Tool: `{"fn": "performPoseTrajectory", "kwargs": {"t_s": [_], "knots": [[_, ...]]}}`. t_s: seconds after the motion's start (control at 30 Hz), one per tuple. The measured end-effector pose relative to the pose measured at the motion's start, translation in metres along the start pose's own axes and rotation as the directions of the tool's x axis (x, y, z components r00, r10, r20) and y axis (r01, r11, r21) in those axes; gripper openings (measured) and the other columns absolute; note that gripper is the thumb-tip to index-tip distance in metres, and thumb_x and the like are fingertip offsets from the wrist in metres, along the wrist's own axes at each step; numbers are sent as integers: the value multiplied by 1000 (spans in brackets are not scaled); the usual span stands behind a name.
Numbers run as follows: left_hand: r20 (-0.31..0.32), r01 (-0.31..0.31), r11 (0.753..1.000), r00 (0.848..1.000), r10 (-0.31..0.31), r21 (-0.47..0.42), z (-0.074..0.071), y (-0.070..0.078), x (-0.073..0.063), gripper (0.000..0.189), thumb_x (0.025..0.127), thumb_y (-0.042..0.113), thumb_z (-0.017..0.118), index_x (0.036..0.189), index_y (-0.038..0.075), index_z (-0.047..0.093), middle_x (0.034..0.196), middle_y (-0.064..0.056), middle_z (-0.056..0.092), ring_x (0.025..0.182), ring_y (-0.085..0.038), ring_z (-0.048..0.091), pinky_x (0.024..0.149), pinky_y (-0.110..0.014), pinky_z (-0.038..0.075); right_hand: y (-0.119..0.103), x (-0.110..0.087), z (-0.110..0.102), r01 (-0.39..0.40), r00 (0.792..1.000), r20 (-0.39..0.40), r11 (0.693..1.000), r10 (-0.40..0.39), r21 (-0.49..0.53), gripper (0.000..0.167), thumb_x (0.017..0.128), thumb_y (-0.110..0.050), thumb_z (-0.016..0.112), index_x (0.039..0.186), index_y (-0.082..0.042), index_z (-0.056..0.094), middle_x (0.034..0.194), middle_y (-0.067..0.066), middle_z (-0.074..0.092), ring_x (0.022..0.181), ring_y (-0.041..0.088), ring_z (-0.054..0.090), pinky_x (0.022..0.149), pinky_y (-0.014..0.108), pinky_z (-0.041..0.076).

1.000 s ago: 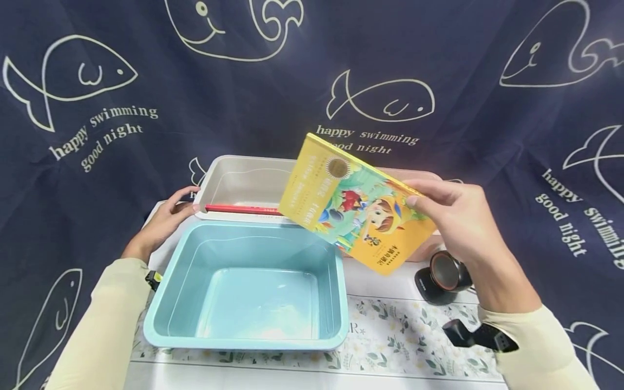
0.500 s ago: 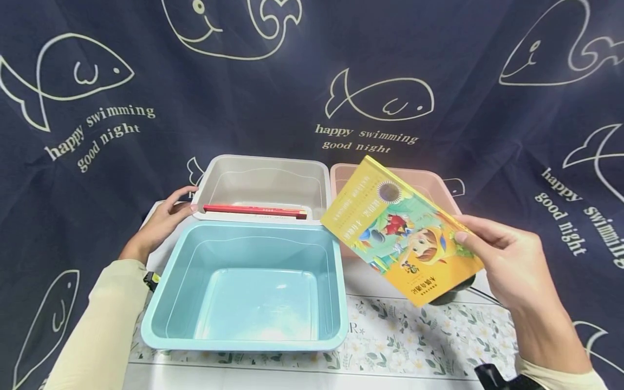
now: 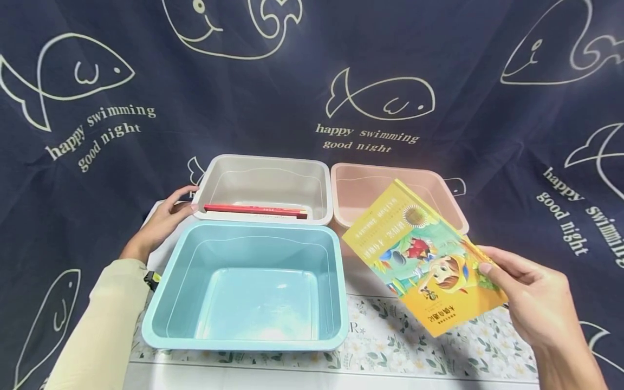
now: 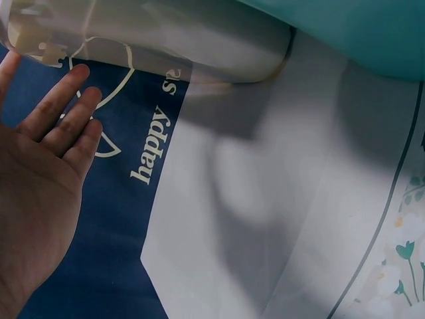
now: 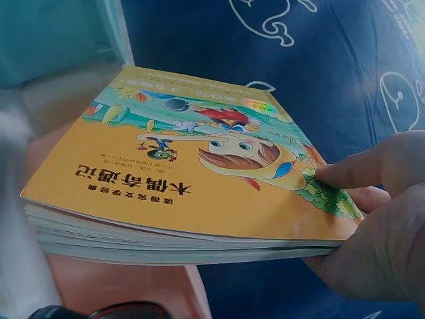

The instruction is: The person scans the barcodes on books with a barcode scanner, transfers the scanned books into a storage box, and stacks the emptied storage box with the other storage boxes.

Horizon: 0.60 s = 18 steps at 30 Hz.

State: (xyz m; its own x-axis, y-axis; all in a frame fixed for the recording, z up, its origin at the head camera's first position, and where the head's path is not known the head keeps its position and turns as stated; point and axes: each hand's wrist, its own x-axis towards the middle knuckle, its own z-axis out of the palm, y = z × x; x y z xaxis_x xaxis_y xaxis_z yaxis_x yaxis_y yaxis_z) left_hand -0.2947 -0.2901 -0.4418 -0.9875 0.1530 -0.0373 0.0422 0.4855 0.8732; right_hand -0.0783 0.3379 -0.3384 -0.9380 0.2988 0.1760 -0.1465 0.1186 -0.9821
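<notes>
My right hand (image 3: 536, 292) pinches a yellow children's book (image 3: 429, 265) by its right edge, thumb on the cover. The book is tilted, with its cover facing up, in front of the pink bin (image 3: 458, 216). In the right wrist view the page edges of the book (image 5: 172, 189) face the camera and its cover print is upside down. My left hand (image 3: 163, 225) rests its fingertips at the left rim of the grey bin (image 3: 329, 189). The left wrist view shows that hand (image 4: 46, 173) with fingers extended beside the bin's side.
A blue bin (image 3: 258, 303) stands in front of the grey one. Inside the grey bin lies a long red item (image 3: 253, 210), its kind unclear. A floral cloth (image 3: 370, 346) covers part of the white table. A dark fish-print curtain (image 3: 273, 108) hangs behind.
My right hand has carried the book rightward and toward me, away from above the grey bin. The book now hides the black round object on the table. My left hand has stayed put.
</notes>
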Motion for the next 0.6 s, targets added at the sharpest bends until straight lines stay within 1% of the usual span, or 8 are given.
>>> {"fn": "performPoseTrajectory", "kwargs": {"t_s": [0.13,0.23,0.27,0.37,0.47,0.53,0.6], "knots": [[0,-2,1000,1000,2,1,0,0,-1,70,105,48,55,165,31,22,162,-25,40,149,-48,39,116,-75,29,11,-9,-3,-19,1000,-9,1000,19,2,31,92,9,70,110,-14,81,94,-11,81,77,1,75,65,17,59],[3,5,1000,1000,-5,2,0,0,-1,70,105,49,55,165,32,21,162,-25,40,149,-47,39,116,-74,29,21,-17,-1,-49,999,-25,998,48,-27,29,92,8,70,109,-13,81,93,-11,80,77,2,74,65,18,59],[6,9,1000,1000,-9,4,0,0,-1,71,105,50,55,165,33,21,162,-25,40,149,-47,39,116,-74,29,25,-21,0,-67,997,-30,996,65,-58,28,93,6,71,110,-14,81,93,-12,80,77,2,74,64,18,59],[7,19,1000,1000,-19,8,0,1,-2,70,104,52,55,164,36,23,162,-24,41,149,-46,40,117,-73,30,36,-33,7,-116,993,-36,979,111,-166,25,94,0,72,114,-12,80,90,-14,79,75,3,73,63,20,59],[5,13,1000,1000,-13,12,0,3,-2,69,104,53,55,163,37,24,162,-24,40,149,-46,39,116,-73,30,48,-46,15,-171,985,-41,958,166,-230,25,94,-2,73,116,-13,79,90,-16,78,76,2,71,62,20,59],[0,11,1000,1000,-11,16,0,3,-3,68,104,54,55,162,39,25,162,-24,40,149,-47,39,116,-74,30,55,-53,21,-218,976,-49,950,212,-226,26,95,-2,73,115,-16,79,89,-17,77,76,2,71,63,21,59],[4,6,1000,1000,-6,17,0,2,-3,69,103,54,55,163,38,24,162,-24,40,149,-47,38,116,-75,30,60,-58,26,-275,962,-69,933,266,-234,27,95,-4,73,113,-23,79,87,-18,76,76,1,71,63,22,59]]}}
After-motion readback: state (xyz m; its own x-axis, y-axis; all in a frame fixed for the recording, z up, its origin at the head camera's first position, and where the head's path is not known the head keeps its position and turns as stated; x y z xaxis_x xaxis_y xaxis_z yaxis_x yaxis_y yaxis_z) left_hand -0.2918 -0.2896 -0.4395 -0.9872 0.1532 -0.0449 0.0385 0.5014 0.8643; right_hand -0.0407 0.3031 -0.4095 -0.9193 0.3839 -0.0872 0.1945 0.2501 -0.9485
